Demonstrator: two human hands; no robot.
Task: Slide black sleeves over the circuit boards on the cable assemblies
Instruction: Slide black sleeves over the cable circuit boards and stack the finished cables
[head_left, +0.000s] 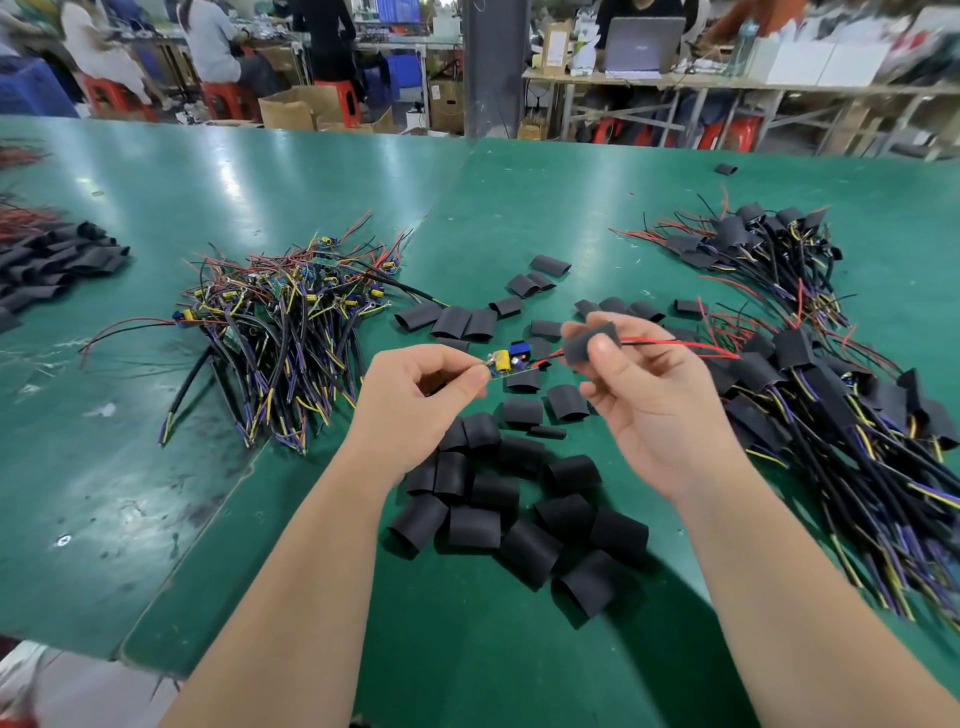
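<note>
- Green surface (156, 208): glossy, reflecting overhead light, scuffed toward its near left edge.
- Grey pillar (493, 67): beyond the far edge.
- Red stools (223, 98), cardboard boxes (291, 111), laptop (644, 44) on far table (727, 83).

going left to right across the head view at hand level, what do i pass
sleeve stack at the far left edge → tangle of unsleeved cable assemblies → left hand → circuit board it pinches → black sleeve → right hand holding it → sleeved assemblies
</note>
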